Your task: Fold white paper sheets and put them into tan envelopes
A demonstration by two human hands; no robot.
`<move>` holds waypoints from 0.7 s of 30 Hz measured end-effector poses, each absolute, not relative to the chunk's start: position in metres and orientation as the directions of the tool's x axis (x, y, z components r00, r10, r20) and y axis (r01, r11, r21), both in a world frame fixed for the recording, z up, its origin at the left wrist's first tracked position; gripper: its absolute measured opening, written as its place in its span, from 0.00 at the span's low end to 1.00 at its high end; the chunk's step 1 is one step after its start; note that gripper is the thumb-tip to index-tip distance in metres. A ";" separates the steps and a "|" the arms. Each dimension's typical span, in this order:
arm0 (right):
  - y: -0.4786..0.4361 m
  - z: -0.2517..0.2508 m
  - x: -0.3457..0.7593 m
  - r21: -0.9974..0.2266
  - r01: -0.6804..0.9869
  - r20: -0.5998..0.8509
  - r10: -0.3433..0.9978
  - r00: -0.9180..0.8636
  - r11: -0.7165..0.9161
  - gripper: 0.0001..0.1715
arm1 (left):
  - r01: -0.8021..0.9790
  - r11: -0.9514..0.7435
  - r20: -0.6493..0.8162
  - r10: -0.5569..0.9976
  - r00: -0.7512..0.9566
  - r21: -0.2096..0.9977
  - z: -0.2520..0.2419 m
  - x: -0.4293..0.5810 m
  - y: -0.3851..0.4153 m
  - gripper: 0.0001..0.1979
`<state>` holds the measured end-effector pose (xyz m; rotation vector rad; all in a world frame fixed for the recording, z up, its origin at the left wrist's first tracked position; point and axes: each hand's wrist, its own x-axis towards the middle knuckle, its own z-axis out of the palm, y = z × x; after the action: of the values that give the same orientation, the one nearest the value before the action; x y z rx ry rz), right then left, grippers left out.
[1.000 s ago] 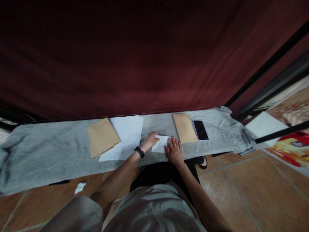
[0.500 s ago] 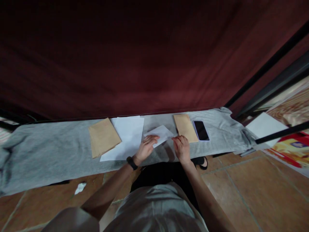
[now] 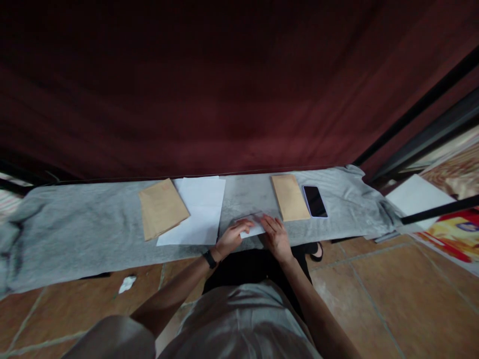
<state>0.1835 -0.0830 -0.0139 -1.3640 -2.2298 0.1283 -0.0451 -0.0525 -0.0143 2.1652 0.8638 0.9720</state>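
A folded sheet of white paper point(image 3: 255, 230) is between my two hands, just above the near edge of the cloth-covered bench. My left hand point(image 3: 231, 238), a dark watch on its wrist, grips the paper's left end with fingers closed. At the right end, my right hand point(image 3: 276, 237) has its fingers over the paper and its thumb side hidden below. To the left lie larger white sheets point(image 3: 204, 212), partly under a small pile of brown envelopes point(image 3: 162, 209). Another brown envelope point(image 3: 291, 198) rests right of my right hand.
A phone point(image 3: 315, 202) with a pale purple edge lies beside the right envelope. Grey cloth point(image 3: 90, 229) covers the long narrow bench. A dark red panel point(image 3: 232, 99) rises behind it. A crumpled white tissue point(image 3: 127, 284) is on the tiled floor, and dark metal bars stand at right.
The white paper has come closer to my body and now looks narrower and more folded. My right hand has moved from pinching its corner to lying over its right end.
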 end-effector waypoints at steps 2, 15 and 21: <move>-0.082 -0.015 0.187 -0.298 0.820 0.368 0.851 -0.373 0.489 0.35 | 0.314 -0.666 0.430 0.703 0.566 0.676 -0.012 -0.045 -0.049 0.19; -0.101 -0.035 0.178 -0.344 0.796 0.311 0.860 -0.404 0.498 0.32 | 0.601 -0.678 0.309 0.732 0.608 0.422 -0.024 -0.074 -0.046 0.25; -0.101 -0.035 0.171 -0.357 0.791 0.301 0.863 -0.407 0.497 0.31 | 0.683 -0.521 0.221 0.848 0.481 0.512 -0.017 -0.063 -0.042 0.26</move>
<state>0.1712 -0.1009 -0.0349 -1.3638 -2.3007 0.2186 -0.0634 -0.0420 -0.0174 2.3769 1.2858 0.6471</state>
